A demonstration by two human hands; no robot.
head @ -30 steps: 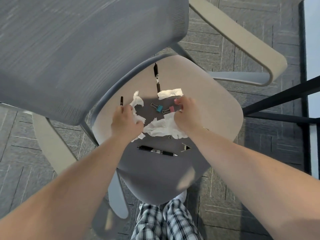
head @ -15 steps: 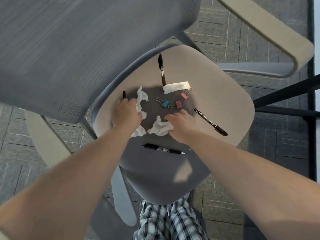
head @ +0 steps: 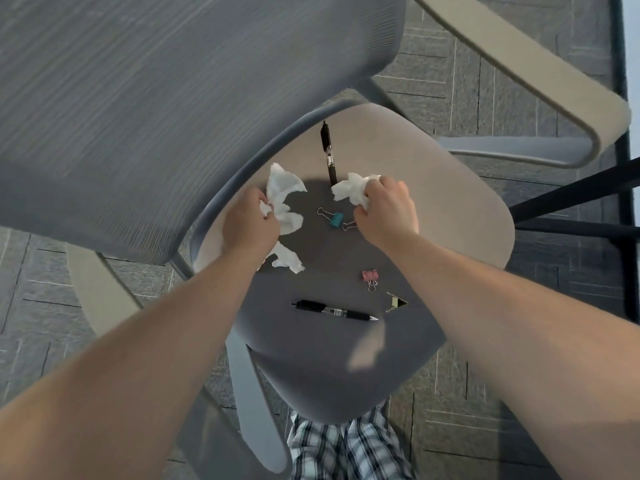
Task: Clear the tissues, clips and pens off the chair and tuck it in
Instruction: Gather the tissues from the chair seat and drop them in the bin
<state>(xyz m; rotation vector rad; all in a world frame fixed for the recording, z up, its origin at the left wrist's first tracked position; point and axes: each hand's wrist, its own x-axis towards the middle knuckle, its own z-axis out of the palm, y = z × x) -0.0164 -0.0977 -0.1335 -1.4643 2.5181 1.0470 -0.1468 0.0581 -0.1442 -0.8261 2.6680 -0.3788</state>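
I look down on the beige seat of a chair [head: 460,216]. My left hand [head: 249,226] is closed around a bunch of crumpled white tissues [head: 282,192] at the seat's left. My right hand [head: 388,213] grips another crumpled tissue [head: 349,188] near the middle. Between the hands lies a teal binder clip [head: 334,218]. A pink clip [head: 370,277] and a pale yellow clip [head: 394,302] lie nearer me. One black pen [head: 327,152] points toward the backrest; a second black pen [head: 334,310] lies crosswise near the front.
The grey mesh backrest [head: 173,109] fills the upper left. A beige armrest [head: 519,74] curves at the upper right, another armrest [head: 100,303] at the lower left. Dark desk legs [head: 571,188] stand to the right on grey carpet. My plaid trousers [head: 346,448] show below the seat.
My right hand has gathered the tissue by the front pen and moved up to the tissue near the upright pen, closing on it. The left hand keeps its tissues. The pen at the right is hidden now.
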